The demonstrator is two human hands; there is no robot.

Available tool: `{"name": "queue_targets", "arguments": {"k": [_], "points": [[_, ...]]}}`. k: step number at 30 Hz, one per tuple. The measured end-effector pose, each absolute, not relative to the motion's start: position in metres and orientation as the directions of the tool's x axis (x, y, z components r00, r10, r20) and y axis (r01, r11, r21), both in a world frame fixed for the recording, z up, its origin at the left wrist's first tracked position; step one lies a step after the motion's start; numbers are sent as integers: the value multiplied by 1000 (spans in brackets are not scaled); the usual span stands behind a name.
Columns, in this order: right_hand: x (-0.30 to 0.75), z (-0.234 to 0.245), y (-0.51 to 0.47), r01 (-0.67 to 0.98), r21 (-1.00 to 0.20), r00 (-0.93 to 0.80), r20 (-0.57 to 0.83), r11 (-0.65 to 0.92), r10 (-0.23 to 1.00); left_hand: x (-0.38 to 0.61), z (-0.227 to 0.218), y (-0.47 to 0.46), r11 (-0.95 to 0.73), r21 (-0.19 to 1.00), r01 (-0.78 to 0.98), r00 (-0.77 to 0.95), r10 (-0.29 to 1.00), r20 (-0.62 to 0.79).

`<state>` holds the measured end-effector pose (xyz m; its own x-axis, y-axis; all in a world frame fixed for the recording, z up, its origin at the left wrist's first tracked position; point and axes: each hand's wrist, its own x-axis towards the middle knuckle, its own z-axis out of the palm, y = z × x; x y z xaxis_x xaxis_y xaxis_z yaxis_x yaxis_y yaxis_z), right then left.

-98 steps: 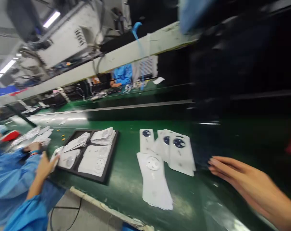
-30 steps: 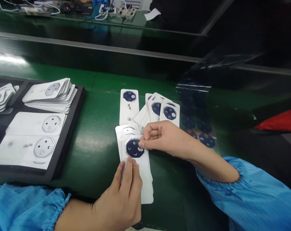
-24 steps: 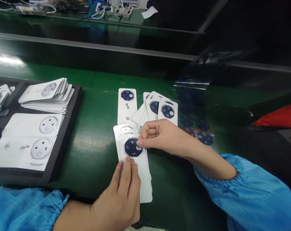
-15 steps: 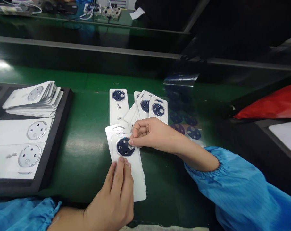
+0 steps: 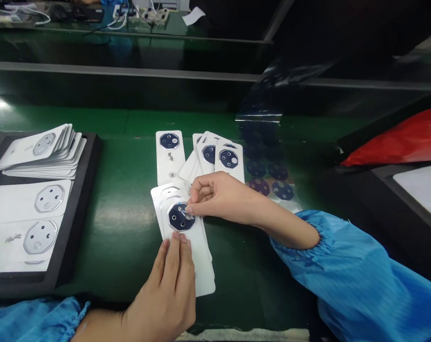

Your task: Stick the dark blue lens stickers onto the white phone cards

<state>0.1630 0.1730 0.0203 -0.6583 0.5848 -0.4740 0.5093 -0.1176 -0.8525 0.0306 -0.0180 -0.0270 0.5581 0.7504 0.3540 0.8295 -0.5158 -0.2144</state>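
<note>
Stacked white phone-back-like panels (image 5: 201, 256) lie at the middle of the bench, the top one with a dark blue octagonal camera-area sticker (image 5: 174, 219). My left hand (image 5: 169, 289) rests on this panel, fingers stretched out, tips just below the sticker. Above the sticker's right side is my right hand (image 5: 219, 197), thumb and index finger pinched on a small clear film (image 5: 187, 215) at the sticker's edge. The exact grip is partly hidden by the fingers. Behind the hands lie more white panels (image 5: 164, 165) with the same dark stickers.
To the left, a black tray (image 5: 82, 190) carries white panels with silvery camera areas. A clear sheet with dark round stickers (image 5: 256, 168) lies right of the panels. A red bag (image 5: 397, 140) sits at the far right. Cables and devices (image 5: 154, 16) stand on the rear shelf.
The clear film under my right fingertips now looks bent up from the sticker. Both hands keep nearly the same place on the panel; the whole view has shifted slightly.
</note>
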Motion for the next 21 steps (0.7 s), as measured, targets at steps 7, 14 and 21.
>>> {"name": "queue_targets", "arguments": {"k": [7,14,21], "points": [[164,22,164,556,-831,-643,-409,27,647,30,-26,-18,-512,-244,823,567,751,338],[149,4,116,602,-117,-781,117,790,613,27,-29,-14,-503,-133,854,519,807,283],[159,-9,114,743,60,-659,238,666,714,23,-29,-15,-511,-145,847,531,807,257]]}}
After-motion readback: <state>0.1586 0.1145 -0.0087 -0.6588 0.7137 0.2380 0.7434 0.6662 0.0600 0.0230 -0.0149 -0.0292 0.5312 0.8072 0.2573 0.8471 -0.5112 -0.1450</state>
